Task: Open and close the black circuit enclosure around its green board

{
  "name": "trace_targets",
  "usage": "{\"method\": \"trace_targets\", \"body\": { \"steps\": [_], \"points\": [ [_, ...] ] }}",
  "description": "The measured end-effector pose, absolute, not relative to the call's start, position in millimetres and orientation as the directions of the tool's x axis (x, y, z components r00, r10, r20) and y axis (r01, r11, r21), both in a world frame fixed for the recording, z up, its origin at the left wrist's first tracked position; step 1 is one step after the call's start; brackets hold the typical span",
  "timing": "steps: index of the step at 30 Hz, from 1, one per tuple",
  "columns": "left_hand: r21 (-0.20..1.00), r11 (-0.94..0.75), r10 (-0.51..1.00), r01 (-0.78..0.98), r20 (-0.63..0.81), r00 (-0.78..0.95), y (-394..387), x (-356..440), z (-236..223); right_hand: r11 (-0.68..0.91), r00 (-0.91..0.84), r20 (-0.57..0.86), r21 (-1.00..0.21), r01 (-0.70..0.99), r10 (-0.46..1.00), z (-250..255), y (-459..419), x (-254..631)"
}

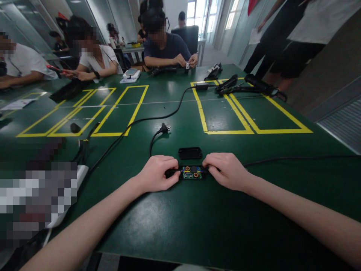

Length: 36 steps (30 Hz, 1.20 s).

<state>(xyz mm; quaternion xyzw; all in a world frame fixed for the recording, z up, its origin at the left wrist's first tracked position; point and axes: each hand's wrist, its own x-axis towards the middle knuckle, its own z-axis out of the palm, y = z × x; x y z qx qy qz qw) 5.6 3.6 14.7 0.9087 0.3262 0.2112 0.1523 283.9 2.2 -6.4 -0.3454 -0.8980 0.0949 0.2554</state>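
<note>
A green circuit board (192, 173) with two copper-wound coils sits in a small open black case on the table. At the case's left end, my left hand (158, 173) is closed in a pinch around the black cable where it enters. My right hand (225, 171) pinches at the opposite end, where a second black cable (270, 160) runs off to the right; its fingers hide the exact grip. Just behind the board lies a black case cover (190, 153), hollow side up. A black power plug (163, 128) lies beyond my left hand, its cord leading back toward that hand.
Yellow tape outlines (229, 132) mark the green table (169, 226). A long black cable (143, 119) crosses it to a bundle of black parts (228, 86) at the far right. A blurred-out object (42, 195) is at left. Several people sit or stand around.
</note>
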Motion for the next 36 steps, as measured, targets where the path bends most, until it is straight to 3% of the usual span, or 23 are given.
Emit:
{"method": "trace_targets", "body": {
  "steps": [5, 12, 15, 20, 25, 27, 30, 33, 36],
  "points": [
    [0.395, -0.763, 0.639, 0.512, 0.338, 0.691, 6.3, 4.2, 13.5, 0.671, -0.599, 0.304, -0.390, 0.631, 0.741, -1.2, 2.5, 280.8],
    [0.503, -0.661, 0.734, 0.558, 0.275, 0.621, 4.8, 7.3, 9.6, 0.545, -0.531, 0.182, -0.490, 0.681, 0.828, 1.7, 3.3, 276.1],
    [0.494, -0.616, 0.774, 0.614, 0.234, 0.589, 4.1, 8.6, 8.5, 0.506, -0.494, 0.164, -0.485, 0.713, 0.854, 3.3, 5.0, 276.8],
    [0.373, -0.595, 0.804, 0.712, 0.307, 0.510, 6.3, 7.1, 3.6, 0.445, -0.370, 0.255, -0.382, 0.810, 0.893, 1.6, 7.1, 275.7],
    [0.301, -0.598, 0.797, 0.743, 0.313, 0.516, 8.4, 7.4, -0.7, 0.511, -0.380, 0.384, -0.335, 0.792, 0.841, -6.1, 10.5, 275.4],
    [0.338, -0.587, 0.807, 0.736, 0.313, 0.501, 8.4, 9.3, -0.8, 0.542, -0.409, 0.370, -0.411, 0.733, 0.834, -6.4, 12.1, 277.1],
    [0.491, -0.515, 0.857, 0.703, 0.304, 0.415, 7.0, 13.8, 1.0, 0.523, -0.425, 0.311, -0.594, 0.611, 0.850, -2.6, 13.2, 279.7],
    [0.665, -0.425, 0.902, 0.614, 0.251, 0.352, 4.8, 17.2, 3.8, 0.394, -0.412, 0.197, -0.786, 0.476, 0.890, 2.7, 12.4, 280.4],
    [0.791, -0.371, 0.916, 0.486, 0.226, 0.331, 3.1, 17.9, 5.8, 0.275, -0.399, 0.130, -0.903, 0.330, 0.908, 6.4, 10.8, 279.3]
  ]
}}
